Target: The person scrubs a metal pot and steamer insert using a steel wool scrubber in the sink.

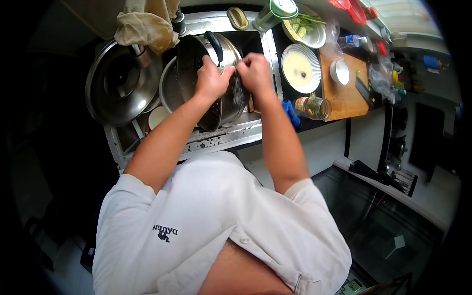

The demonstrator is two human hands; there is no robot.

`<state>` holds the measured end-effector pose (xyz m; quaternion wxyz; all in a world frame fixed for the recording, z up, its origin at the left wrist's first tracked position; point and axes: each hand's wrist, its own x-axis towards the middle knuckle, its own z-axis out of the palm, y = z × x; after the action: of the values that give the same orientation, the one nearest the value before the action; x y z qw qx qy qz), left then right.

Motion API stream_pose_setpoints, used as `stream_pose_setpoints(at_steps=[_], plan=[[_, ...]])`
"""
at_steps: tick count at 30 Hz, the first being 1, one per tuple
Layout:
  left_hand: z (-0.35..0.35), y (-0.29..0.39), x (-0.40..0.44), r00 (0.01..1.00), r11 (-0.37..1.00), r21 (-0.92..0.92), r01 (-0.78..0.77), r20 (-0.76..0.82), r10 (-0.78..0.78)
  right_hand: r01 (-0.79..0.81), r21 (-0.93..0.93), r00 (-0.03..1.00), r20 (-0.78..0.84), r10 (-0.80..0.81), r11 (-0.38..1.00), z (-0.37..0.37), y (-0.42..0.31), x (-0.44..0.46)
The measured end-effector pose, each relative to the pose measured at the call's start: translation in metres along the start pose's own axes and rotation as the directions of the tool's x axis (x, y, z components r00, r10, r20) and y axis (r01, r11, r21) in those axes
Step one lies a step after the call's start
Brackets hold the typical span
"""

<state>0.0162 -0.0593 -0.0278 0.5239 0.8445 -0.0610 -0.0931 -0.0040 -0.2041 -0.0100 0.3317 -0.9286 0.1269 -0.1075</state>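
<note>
Over the sink, a large steel pot (212, 110) with a black handle stands tilted on its side. My left hand (212, 81) is closed on the pot's rim, just below the handle. Beside the rim, my right hand (254, 73) is closed in a fist-like grip; what it holds, if anything, is hidden. A grey, blurred streak (239, 93), which could be water or a scrubber, shows below and between the hands, against the pot's outer side. Another steel vessel (169, 88) sits behind the pot on the left.
A large steel lid (120, 81) lies at the left under a hanging cloth (146, 30). Right of the sink are a white fluted bowl (301, 69), a glass jar (314, 107), a wooden board (351, 98) with a small bowl (339, 72) and a knife (363, 90).
</note>
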Motion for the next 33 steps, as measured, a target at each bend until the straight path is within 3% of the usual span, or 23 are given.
stream_pose_setpoints(at_steps=[1, 3, 5, 11, 15, 17, 19, 22, 26, 30, 33], plan=[[0.001, 0.0, -0.002, 1.0, 1.0, 0.0, 0.013, -0.004, -0.013, -0.055, -0.046, 0.996, 0.07, 0.058, 0.997, -0.001, -0.003, 0.015], [0.002, 0.001, 0.001, 1.0, 1.0, 0.002, 0.026, -0.009, -0.026, 0.017, -0.01, 0.999, 0.041, -0.016, 1.0, 0.001, 0.004, 0.012], [0.004, 0.001, 0.0, 1.0, 0.998, -0.052, 0.028, -0.005, -0.028, -0.054, 0.096, 0.998, 0.044, 0.05, 0.994, -0.005, 0.01, -0.022], [0.003, 0.002, 0.001, 1.0, 1.0, -0.015, 0.023, 0.015, -0.023, -0.214, 0.183, 0.976, -0.011, 0.219, 0.96, 0.002, 0.028, -0.127], [0.001, 0.004, 0.0, 0.999, 0.999, 0.029, 0.032, 0.034, -0.033, 0.02, 0.157, 0.993, -0.121, -0.001, 0.987, 0.0, 0.014, -0.055], [0.001, 0.009, 0.001, 0.998, 0.996, 0.077, 0.043, 0.044, -0.047, 0.003, -0.012, 1.0, 0.01, -0.003, 1.0, -0.003, 0.007, -0.004], [0.004, 0.005, 0.0, 0.998, 0.997, 0.066, 0.049, 0.038, -0.051, -0.078, -0.015, 0.991, 0.105, 0.079, 0.997, -0.006, 0.003, 0.013], [0.003, 0.005, 0.001, 0.996, 0.996, 0.05, 0.07, 0.048, -0.073, -0.018, 0.065, 1.0, 0.0, 0.018, 0.998, -0.006, 0.013, -0.037], [0.002, 0.006, -0.002, 0.994, 0.996, 0.049, 0.071, 0.076, -0.074, -0.144, 0.127, 0.986, -0.064, 0.153, 0.981, 0.001, 0.02, -0.118], [-0.001, 0.006, -0.003, 0.994, 0.997, 0.045, 0.07, 0.079, -0.073, -0.049, 0.113, 0.991, -0.119, 0.063, 0.992, 0.001, 0.018, -0.086], [0.002, 0.004, -0.002, 0.998, 0.993, 0.112, 0.037, 0.053, -0.044, -0.017, 0.039, 0.999, -0.032, 0.018, 0.999, -0.004, 0.007, -0.02]])
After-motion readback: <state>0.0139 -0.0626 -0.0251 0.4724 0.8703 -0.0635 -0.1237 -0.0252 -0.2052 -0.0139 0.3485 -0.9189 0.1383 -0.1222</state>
